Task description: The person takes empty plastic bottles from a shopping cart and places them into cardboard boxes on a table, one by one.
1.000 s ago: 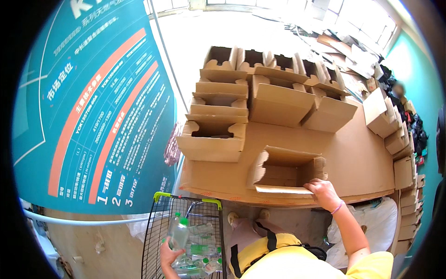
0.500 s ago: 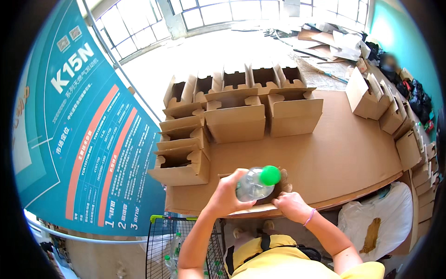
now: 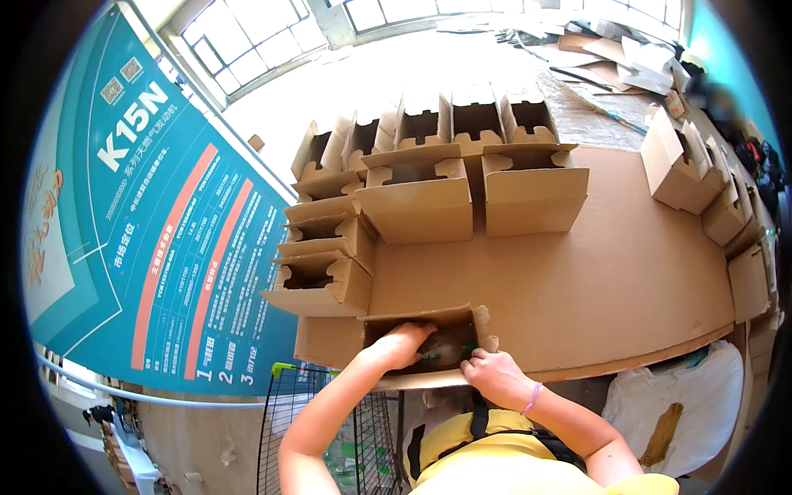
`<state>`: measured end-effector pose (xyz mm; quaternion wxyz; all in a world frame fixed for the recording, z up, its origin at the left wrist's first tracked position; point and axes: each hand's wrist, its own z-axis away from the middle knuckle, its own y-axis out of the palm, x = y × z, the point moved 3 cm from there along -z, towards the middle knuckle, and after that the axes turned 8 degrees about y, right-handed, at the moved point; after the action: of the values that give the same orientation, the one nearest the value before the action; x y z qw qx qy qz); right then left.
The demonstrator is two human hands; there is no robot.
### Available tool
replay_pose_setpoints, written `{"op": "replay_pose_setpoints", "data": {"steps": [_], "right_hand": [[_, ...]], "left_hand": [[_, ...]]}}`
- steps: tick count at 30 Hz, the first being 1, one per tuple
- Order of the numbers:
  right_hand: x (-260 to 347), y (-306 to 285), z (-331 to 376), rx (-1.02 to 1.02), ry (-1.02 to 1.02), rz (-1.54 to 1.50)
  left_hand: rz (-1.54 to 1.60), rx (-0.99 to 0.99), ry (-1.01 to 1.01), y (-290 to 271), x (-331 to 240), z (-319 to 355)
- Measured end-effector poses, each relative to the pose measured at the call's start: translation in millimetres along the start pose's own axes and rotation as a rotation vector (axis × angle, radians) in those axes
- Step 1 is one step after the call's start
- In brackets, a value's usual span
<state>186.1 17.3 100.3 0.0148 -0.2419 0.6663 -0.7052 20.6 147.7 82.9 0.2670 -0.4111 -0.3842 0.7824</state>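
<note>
An open cardboard box [image 3: 472,320] stands at the table's near edge, in front of me. My left hand [image 3: 403,345] reaches down into it, fingers curled around a clear plastic bottle [image 3: 436,356] that lies mostly hidden in the box's shadow. A bit of green shows inside, near the box's right side. At the near right corner of the box, my right hand [image 3: 495,373] is closed on the cardboard edge, its fingertips bent over the rim.
Several open cardboard boxes [image 3: 417,206] stand in rows at the table's far left. More boxes [image 3: 672,169] line the right. A wire cart [image 3: 285,429] with green-tinted bottles stands below left, beside a teal banner [image 3: 165,247]. A white sack [image 3: 701,396] lies lower right.
My left hand has lowered the green-capped bottle from above the box down into it. My right hand stays at the box's near right corner. The view has shifted slightly.
</note>
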Motion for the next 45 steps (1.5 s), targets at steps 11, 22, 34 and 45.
{"op": "replay_pose_setpoints", "data": {"steps": [11,22,34,45], "right_hand": [[-14,-27,34,-0.505,0.201,-0.439],[11,27,-14,-0.683,0.573,-0.579],[-13,55,5,-0.074,0.984,-0.766],[-71,71,-68,-0.449,0.852,-1.324]], "left_hand": [[0.482,-0.802,-0.164,-11,-16,158],[-0.204,-0.844,-0.079,-38,-15,89],[-0.297,-0.327,0.117,10,18,67],[-0.482,-0.418,0.228,-34,79,-15]]}}
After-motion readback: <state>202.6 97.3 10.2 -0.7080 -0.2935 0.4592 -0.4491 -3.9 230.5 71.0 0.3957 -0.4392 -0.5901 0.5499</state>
